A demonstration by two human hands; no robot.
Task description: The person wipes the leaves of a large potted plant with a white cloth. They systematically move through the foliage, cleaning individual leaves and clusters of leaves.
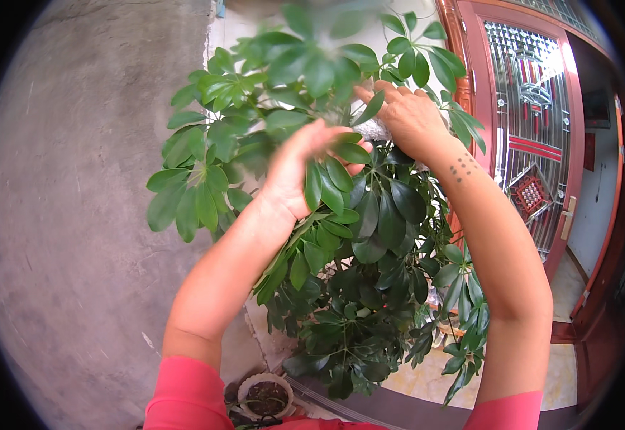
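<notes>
A bushy umbrella plant (schefflera) (377, 215) with glossy green leaves fills the middle of the head view. Among its upper foliage, my left hand (302, 164) has its thumb and fingers around a cluster of leaves (331, 180); the fingertips show past the leaf edge. To its right and a little higher, my right hand (412, 115) is palm down over a white textured cloth (371, 129) and grips it. Part of the cloth is hidden beneath that hand and behind leaves. Blurred leaves (315, 59) stand close to the camera at the top.
A grey plastered wall (86, 188) runs along the left. At the right stands a reddish door (533, 118) with a patterned glass panel, beside an open doorway (592, 204). A pale round pot (243, 389) with soil sits low near my body. Tiled floor (549, 371) shows below.
</notes>
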